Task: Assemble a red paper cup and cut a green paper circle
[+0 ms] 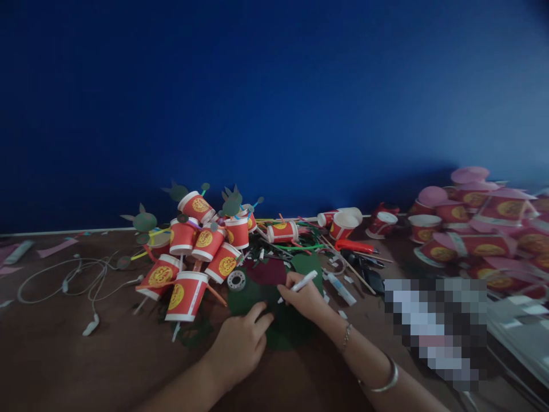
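Judging marking underway toward the near edge of the worktop (86, 366), we find right hand (305, 300) grasping pen (303, 280), left hand (242, 340) released, green paper (291, 333) needing steadying.

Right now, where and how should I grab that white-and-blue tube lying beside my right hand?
Probably best across the middle of the tube, pinched from above and its right: it lies slantwise, long and slim, and your right hand, holding a white marker, is close on its left.
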Tool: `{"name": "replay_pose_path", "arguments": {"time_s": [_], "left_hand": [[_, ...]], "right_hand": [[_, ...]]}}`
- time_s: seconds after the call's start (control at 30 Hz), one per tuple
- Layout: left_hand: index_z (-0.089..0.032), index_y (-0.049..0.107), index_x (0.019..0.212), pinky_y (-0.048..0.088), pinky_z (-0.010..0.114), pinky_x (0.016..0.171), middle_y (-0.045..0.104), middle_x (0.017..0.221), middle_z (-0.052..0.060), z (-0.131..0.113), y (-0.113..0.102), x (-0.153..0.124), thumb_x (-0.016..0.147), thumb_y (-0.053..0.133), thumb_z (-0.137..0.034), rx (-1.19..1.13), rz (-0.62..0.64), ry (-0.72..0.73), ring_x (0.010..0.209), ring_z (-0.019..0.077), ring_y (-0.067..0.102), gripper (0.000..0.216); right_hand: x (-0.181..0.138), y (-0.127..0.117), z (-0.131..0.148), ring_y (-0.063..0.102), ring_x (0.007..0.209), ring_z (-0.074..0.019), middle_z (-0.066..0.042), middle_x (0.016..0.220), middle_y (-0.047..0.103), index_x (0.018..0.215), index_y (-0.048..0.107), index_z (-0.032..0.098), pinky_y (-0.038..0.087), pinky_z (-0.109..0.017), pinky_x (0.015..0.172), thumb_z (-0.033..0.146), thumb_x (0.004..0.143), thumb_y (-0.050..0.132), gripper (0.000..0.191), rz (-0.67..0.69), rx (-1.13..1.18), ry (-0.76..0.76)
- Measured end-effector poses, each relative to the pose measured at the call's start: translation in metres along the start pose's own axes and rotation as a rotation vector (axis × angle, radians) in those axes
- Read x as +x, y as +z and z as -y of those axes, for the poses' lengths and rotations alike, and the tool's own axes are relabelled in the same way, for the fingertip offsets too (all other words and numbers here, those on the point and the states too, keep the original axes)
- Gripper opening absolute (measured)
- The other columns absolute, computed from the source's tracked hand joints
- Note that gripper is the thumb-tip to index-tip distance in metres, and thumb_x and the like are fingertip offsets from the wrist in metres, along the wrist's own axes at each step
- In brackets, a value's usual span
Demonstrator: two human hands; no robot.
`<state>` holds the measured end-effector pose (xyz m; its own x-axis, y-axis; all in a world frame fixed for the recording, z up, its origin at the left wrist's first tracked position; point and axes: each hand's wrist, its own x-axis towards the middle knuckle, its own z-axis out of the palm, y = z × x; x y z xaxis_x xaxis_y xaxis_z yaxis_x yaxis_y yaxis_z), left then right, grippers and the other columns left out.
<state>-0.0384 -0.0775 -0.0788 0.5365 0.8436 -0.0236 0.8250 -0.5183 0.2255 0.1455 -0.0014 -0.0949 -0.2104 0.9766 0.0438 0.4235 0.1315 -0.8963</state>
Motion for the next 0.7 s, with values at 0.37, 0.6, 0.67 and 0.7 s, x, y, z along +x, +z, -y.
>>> {"name": "replay_pose_path", "arguments": {"time_s": [0.37,0.6,0.67,0.7], "left_hand": [[-0.026,0.048,0.125,0.056,0.036,0.074,0.046,0.136,0.003,0.002,-0.002,0.001,0.084,0.037,-0.013,-0.029,0.008,0.004,0.087,0.0203,0.065,0.045],[-0.027,0.049,0.123,0.056,0.037,0.072,0.048,0.134,0.003,0.002,-0.002,0.001,0.085,0.036,-0.013,-0.015,0.004,0.005,0.085,0.0205,0.066,0.043],[-0.027,0.049,0.123,0.056,0.037,0.072,0.048,0.134,0.002,0.001,-0.002,0.001,0.085,0.036,-0.013,-0.015,0.001,0.006,0.085,0.0201,0.066,0.043],[-0.027,0.049,0.124,0.056,0.036,0.072,0.048,0.134,0.002,0.001,-0.002,0.001,0.085,0.036,-0.013,-0.017,0.0,0.007,0.085,0.02,0.066,0.044]], "right_hand": [[0.004,-0.017,0.006,0.036,0.036,-0.0075,0.007,0.039,0.044,0.056,0.035,0.022,0.021,-0.018,0.038,0.042,0.071,0.054,0.032,-0.086,0.325,0.172],[0.006,-0.021,-0.001,0.033,0.038,-0.007,0.008,0.038,0.038,0.05,0.037,0.021,0.023,-0.019,0.039,0.03,0.062,0.057,0.025,-0.043,0.117,0.082],[0.005,-0.019,-0.002,0.032,0.036,-0.0071,0.008,0.035,0.036,0.049,0.034,0.022,0.022,-0.019,0.038,0.033,0.065,0.056,0.03,-0.024,0.072,0.1],[0.004,-0.018,-0.002,0.033,0.035,-0.0072,0.008,0.034,0.037,0.049,0.033,0.022,0.023,-0.019,0.038,0.034,0.066,0.056,0.03,-0.02,0.051,0.104]]}}
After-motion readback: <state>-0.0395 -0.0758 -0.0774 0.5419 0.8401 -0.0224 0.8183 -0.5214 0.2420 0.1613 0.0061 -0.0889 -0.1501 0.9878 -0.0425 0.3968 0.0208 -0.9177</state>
